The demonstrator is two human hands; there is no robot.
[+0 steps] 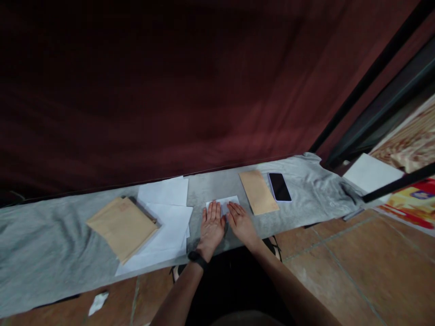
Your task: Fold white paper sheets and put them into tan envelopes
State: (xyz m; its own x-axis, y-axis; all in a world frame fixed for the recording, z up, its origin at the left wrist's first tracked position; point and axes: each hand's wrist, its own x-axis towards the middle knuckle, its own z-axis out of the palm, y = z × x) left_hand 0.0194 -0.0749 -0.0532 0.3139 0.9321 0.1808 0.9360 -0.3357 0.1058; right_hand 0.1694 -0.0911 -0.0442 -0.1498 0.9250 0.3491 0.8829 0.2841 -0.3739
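Note:
My left hand [212,225] and my right hand [241,222] lie flat, fingers stretched out, side by side on a small folded white paper [228,202]. The paper rests on a grey cloth [50,253] spread over a long surface. A black band sits on my left wrist. Just right of my right hand lies a brown envelope [258,192], and beyond it a dark phone [279,186] face up.
A stack of brown envelopes [122,226] lies left of my hands on loose white sheets [170,217]. A dark red curtain hangs behind the surface. Tiled floor with a crumpled paper scrap [98,302] is below. A white sheet [370,173] lies at far right.

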